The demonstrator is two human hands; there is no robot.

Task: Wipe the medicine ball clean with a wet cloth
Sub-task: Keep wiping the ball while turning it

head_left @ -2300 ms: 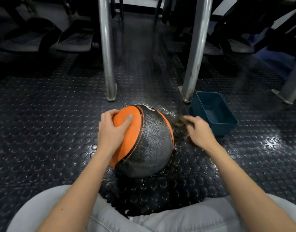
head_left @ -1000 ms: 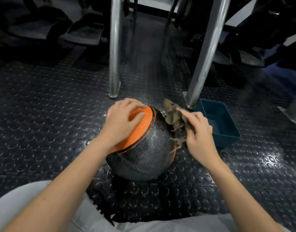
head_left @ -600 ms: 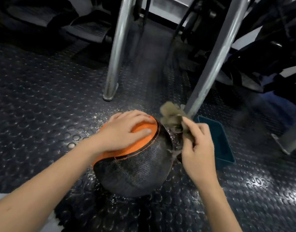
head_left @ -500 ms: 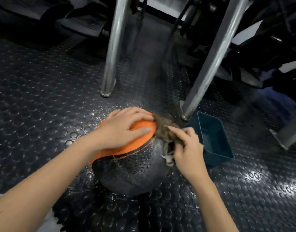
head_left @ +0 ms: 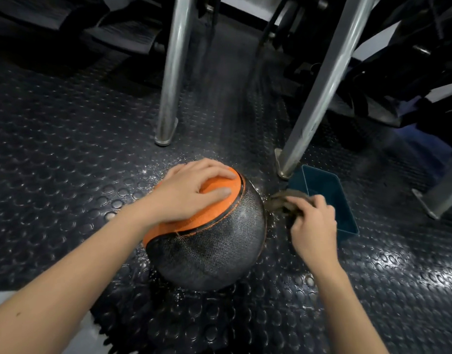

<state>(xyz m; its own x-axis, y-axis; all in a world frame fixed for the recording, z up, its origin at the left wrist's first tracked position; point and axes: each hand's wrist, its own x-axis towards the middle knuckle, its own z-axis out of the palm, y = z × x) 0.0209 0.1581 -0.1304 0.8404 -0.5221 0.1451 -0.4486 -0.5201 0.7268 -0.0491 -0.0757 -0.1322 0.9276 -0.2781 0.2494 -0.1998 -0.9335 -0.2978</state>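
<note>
Atop medicine ball (head_left: 209,251), left hand (head_left: 191,195) palm-down.

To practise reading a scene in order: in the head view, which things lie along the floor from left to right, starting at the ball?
medicine ball → cloth → teal tub. The left hand and right hand overlap these, so they are left out.
</note>
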